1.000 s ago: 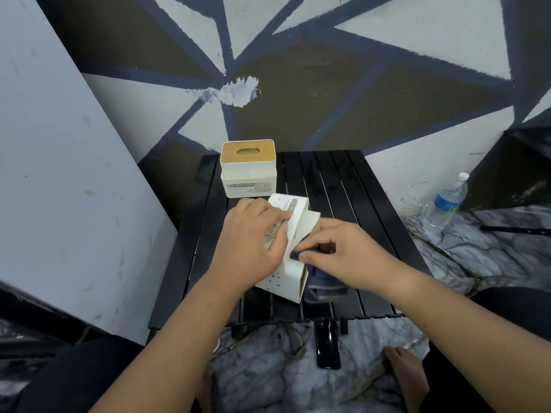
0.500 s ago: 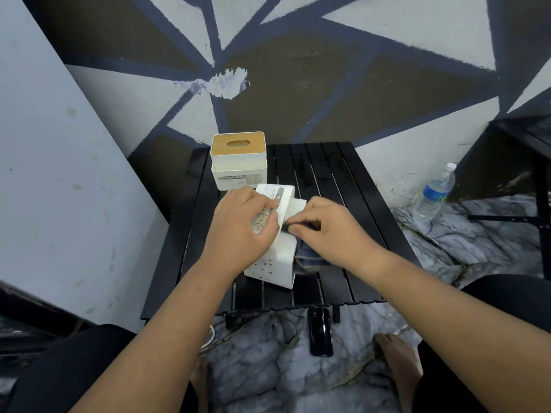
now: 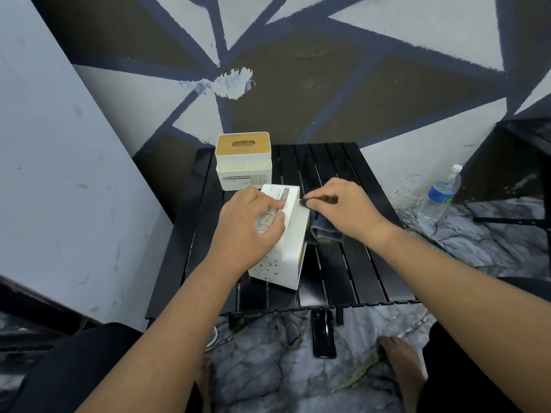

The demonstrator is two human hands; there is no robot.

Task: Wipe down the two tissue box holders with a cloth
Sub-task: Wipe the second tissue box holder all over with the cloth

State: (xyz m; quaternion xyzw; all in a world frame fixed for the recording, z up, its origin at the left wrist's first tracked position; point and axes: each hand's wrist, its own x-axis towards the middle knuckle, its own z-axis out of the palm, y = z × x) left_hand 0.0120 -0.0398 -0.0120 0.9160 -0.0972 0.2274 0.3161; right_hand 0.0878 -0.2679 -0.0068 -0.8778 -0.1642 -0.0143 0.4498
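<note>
A white tissue box holder (image 3: pixel 286 257) lies tipped on its side in the middle of the black slatted table (image 3: pixel 351 269). My left hand (image 3: pixel 253 225) grips it from the left, over its label. My right hand (image 3: pixel 346 208) pinches a dark blue cloth (image 3: pixel 325 231) against the holder's far right edge; most of the cloth hangs under the hand. A second white tissue box holder (image 3: pixel 243 165) with a wooden slotted lid stands upright at the table's back left, untouched.
A black phone (image 3: pixel 323 335) lies on the marble floor just below the table's front edge. A water bottle (image 3: pixel 441 193) stands on the floor to the right. A grey slanted panel (image 3: pixel 59 174) rises at the left, a dark stand (image 3: pixel 524 162) at the right. My bare feet are below.
My right hand has slid the cloth from the holder's middle up toward its far right edge. My left hand keeps its grip on the holder. The camera has shifted slightly.
</note>
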